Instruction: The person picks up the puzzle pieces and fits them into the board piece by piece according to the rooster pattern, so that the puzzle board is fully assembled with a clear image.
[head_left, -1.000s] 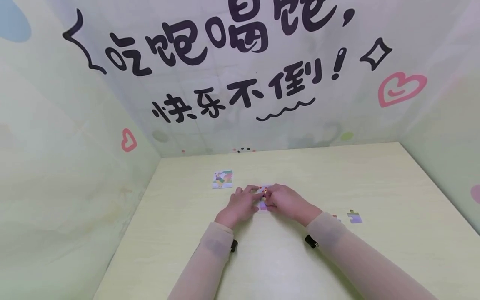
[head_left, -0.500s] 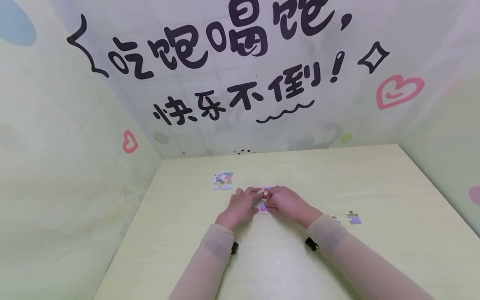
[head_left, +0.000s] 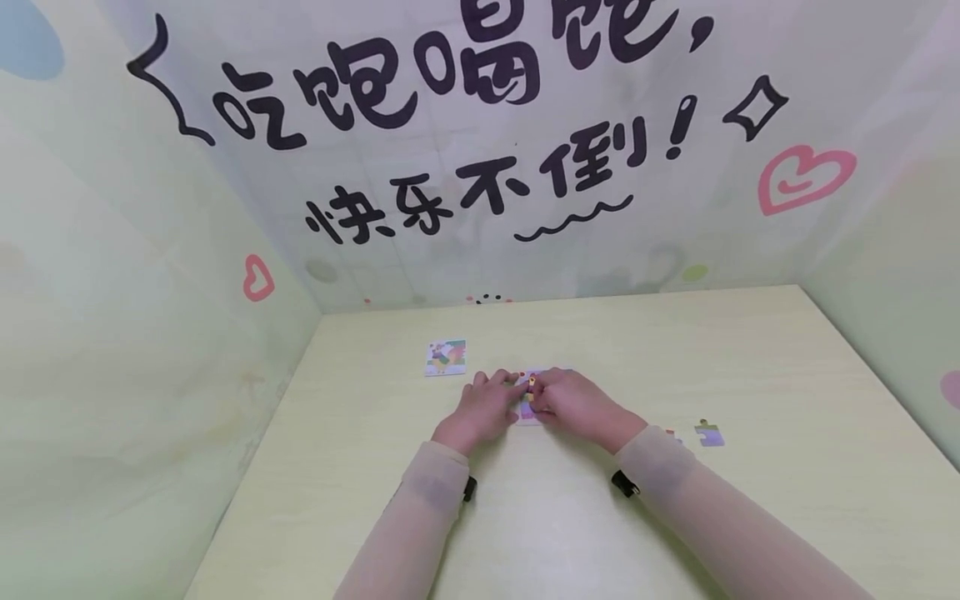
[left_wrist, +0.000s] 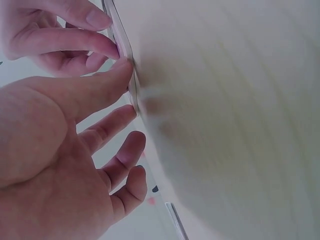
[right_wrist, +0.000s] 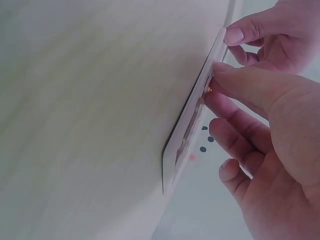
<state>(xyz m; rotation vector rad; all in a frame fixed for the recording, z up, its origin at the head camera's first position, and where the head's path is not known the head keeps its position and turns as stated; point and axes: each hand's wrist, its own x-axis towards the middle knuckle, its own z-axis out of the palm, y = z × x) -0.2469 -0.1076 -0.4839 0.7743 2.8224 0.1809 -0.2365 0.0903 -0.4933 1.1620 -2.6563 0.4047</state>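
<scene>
A small jigsaw puzzle board [head_left: 528,417] lies flat on the table between both hands, mostly covered by them in the head view. My right hand [head_left: 577,400] pinches a small, colourful puzzle piece [head_left: 532,382] between thumb and index finger, low over the board. From the left, my left hand [head_left: 483,408] steadies the board, its index finger reaching toward that piece and its thumb at the near edge. The right wrist view shows the board [right_wrist: 182,125] edge-on, with the right hand's other fingers loosely bent beside it. How the piece sits in the board is hidden.
A square picture card [head_left: 446,357] with a printed animal lies farther back on the left. A loose puzzle piece [head_left: 708,433] lies to the right, and another piece [head_left: 674,435] shows partly behind the right sleeve. Printed walls surround the pale table [head_left: 337,433].
The head view shifts slightly. Both hands stay at the board in almost the same place, with only tiny finger motion at the piece.
</scene>
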